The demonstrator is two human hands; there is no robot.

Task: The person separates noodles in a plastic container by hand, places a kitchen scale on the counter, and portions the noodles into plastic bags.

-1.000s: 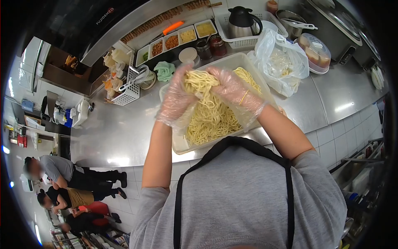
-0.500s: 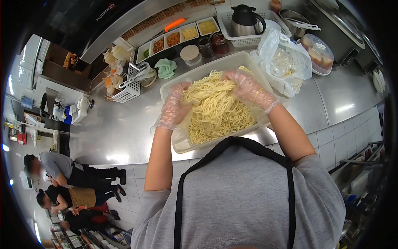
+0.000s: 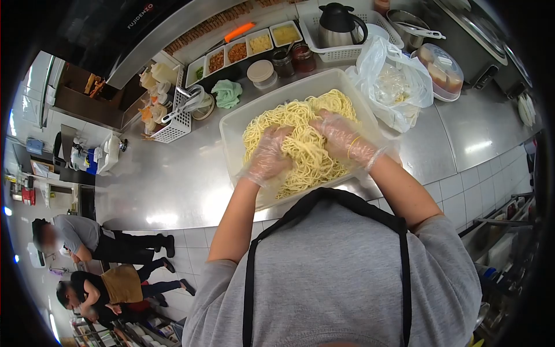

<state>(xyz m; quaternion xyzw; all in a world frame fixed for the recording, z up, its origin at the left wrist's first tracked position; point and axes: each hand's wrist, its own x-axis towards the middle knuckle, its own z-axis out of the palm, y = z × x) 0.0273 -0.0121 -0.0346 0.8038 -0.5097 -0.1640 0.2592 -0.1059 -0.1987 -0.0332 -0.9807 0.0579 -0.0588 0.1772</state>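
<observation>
A translucent rectangular tub (image 3: 230, 128) stands on the steel counter, holding a heap of yellow noodles (image 3: 306, 144). Both hands wear clear plastic gloves and are down in the noodles. My left hand (image 3: 270, 155) is at the left of the heap, its fingers curled into the strands. My right hand (image 3: 346, 137) sits at the upper right, fingers sunk in noodles, with a yellow band at the wrist. The fingertips of both are hidden among the strands.
Beyond the tub are a lidded round container (image 3: 262, 73), a green cloth (image 3: 226, 93), dark jars and topping trays (image 3: 237, 52). A plastic bag (image 3: 395, 87) lies right of it. A white basket (image 3: 173, 128) holds bottles at left. Several people (image 3: 84, 237) stand at lower left.
Both hands came down from above the tub, where they held a clump of noodles, spread apart, then moved inward into the heap. The noodles now spread farther left. People at lower left shifted.
</observation>
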